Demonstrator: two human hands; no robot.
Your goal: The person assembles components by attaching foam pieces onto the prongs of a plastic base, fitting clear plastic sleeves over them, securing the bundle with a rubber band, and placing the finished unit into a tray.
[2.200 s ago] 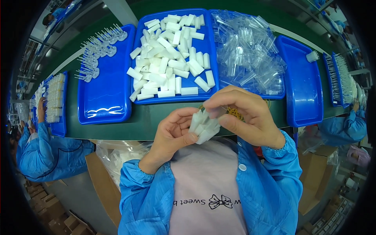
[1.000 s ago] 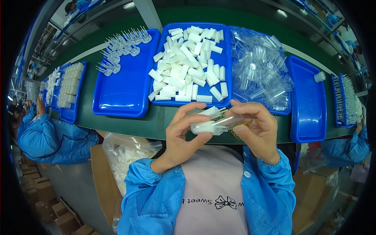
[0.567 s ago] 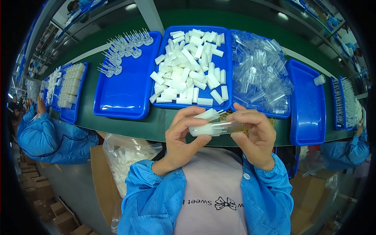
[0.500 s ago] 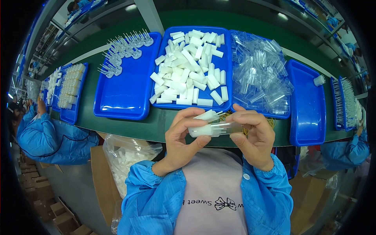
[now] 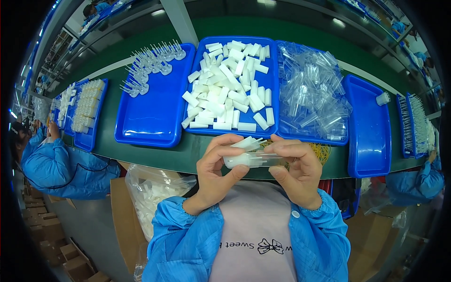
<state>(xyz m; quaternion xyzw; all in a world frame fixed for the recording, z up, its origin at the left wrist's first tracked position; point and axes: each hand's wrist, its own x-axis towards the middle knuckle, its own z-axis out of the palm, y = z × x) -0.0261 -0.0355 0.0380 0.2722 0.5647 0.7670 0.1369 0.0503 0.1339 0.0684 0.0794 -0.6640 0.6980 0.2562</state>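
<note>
In front of my chest, my left hand (image 5: pixel 213 169) is closed, its thumb and fingers pinching a white plastic piece with thin prongs that point right. A clear plastic sleeve (image 5: pixel 268 160) lies lengthwise around this piece. The fingers of my right hand (image 5: pixel 303 171) grip the sleeve's right end. A second white piece with prongs (image 5: pixel 249 142) sticks out above, also in my left hand. Beyond my hands, a blue tray (image 5: pixel 193 128) bears a heap of white blocks (image 5: pixel 221 89). Clear sleeves (image 5: pixel 312 89) are piled in the tray to its right.
At the left, a blue tray (image 5: pixel 148 122) carries several clear pronged pieces (image 5: pixel 152 61). A narrow blue tray (image 5: pixel 369 136) on the right holds a small bundle (image 5: pixel 383 98). Yellow rubber bands (image 5: pixel 319 152) lie behind my right hand. Co-workers in blue (image 5: pixel 66 164) sit on both sides.
My right hand has shifted left, and the clear sleeve now reaches further over the white piece. My left hand keeps its pinch in nearly the same place.
</note>
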